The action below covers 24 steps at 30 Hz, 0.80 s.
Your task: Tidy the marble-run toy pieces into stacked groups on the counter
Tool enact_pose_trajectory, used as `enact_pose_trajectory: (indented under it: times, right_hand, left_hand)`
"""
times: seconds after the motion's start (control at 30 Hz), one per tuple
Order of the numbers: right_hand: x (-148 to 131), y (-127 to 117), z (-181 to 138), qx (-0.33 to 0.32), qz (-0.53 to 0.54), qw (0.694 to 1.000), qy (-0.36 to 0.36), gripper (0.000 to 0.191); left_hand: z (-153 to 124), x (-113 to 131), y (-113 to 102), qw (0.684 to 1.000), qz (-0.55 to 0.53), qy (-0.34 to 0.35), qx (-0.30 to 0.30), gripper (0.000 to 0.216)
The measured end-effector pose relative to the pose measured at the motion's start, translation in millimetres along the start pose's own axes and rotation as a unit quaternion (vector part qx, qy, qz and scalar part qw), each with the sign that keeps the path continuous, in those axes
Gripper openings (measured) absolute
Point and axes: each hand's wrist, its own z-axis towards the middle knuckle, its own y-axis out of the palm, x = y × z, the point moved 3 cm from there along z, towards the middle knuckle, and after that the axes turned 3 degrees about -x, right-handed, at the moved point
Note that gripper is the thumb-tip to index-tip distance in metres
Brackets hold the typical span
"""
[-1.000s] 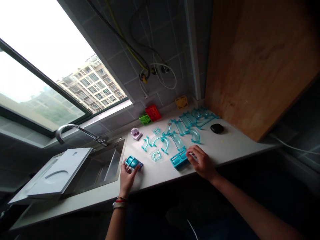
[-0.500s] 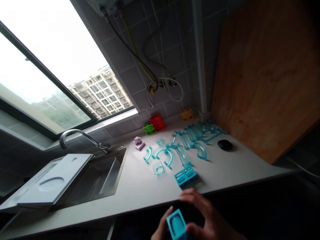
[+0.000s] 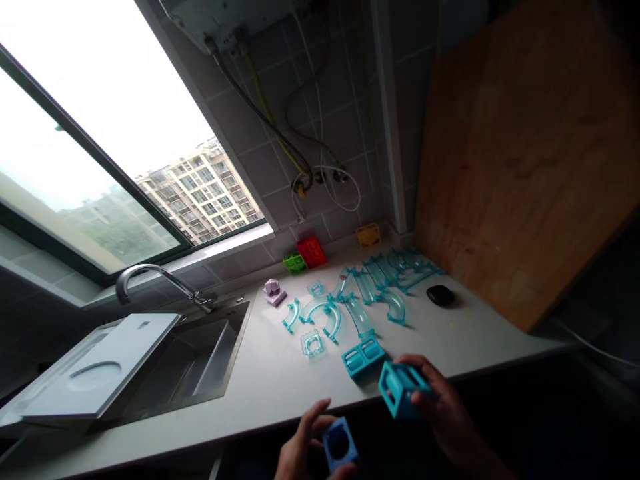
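Note:
My left hand (image 3: 299, 445) grips a small blue cube block (image 3: 341, 443) with a round hole, low in front of the counter edge. Further right, my right hand (image 3: 440, 400) has its fingers round a teal block (image 3: 400, 390) with slotted sides, held at the counter's front edge. Just left of that block, a pair of teal blocks (image 3: 363, 357) with oval recesses sits side by side on the counter. Behind them lie clear teal track pieces, among them a straight chute (image 3: 359, 315), a curved one (image 3: 395, 307) and a square frame (image 3: 313, 343).
On the white counter (image 3: 280, 387) are a lilac piece (image 3: 274, 292), a green block (image 3: 295, 263), a red block (image 3: 311, 251), a yellow block (image 3: 369, 235) and a black oval object (image 3: 441, 295). Left is the sink (image 3: 200, 363), part covered by a white board (image 3: 107, 363). A wooden board (image 3: 520, 167) leans right.
My hands have moved apart. The teal block that was low between them is now further right and higher, in my right hand. A blue block now shows in my left hand.

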Motion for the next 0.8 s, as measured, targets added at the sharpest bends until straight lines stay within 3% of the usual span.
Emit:
enact_pose_trajectory:
  times: [0.1,0.2,0.3,0.37,0.43,0.5,0.57,0.6,0.67,0.73,0.8]
  right_hand:
    - [-6,-43,45,0.095,-0.045,0.994,-0.025,0.050]
    - [-2,-69,79,0.110,-0.076,0.990,-0.040,0.050]
    - [8,-75,88,0.099,-0.093,0.990,-0.039,0.049]
    - [12,-74,85,0.099,-0.111,0.988,-0.045,0.049]
    - [14,-72,82,0.097,-0.114,0.987,-0.051,0.048]
    - [13,-72,80,0.088,-0.103,0.989,-0.055,0.045]
    - [11,-74,81,0.079,-0.102,0.990,-0.051,0.043]
    - [10,-75,81,0.076,-0.107,0.990,-0.046,0.043]
    - [8,-78,83,0.074,-0.123,0.989,-0.038,0.043]
    - [6,-80,83,0.076,-0.140,0.986,-0.044,0.043]
    - [4,-80,83,0.079,-0.152,0.984,-0.059,0.042]
  left_hand:
    - [27,-18,-46,0.995,0.063,-0.007,0.071,0.052]
    - [56,-51,-78,0.986,0.086,-0.026,0.137,0.049]
    - [78,-84,-88,0.978,0.095,-0.082,0.169,0.052]
    - [85,-94,-85,0.974,0.096,-0.088,0.186,0.057]
    - [85,-88,-80,0.965,0.106,-0.057,0.231,0.068]
    - [78,-68,-71,0.946,0.127,-0.006,0.297,0.072]
    - [68,-36,-54,0.933,0.138,0.055,0.327,0.060]
    - [66,-18,-43,0.938,0.133,0.092,0.308,0.049]
    - [67,17,-15,0.961,0.123,0.156,0.193,0.033]
    - [76,42,13,0.975,0.126,0.172,0.057,0.036]
    - [91,54,33,0.974,0.155,0.161,-0.022,0.047]
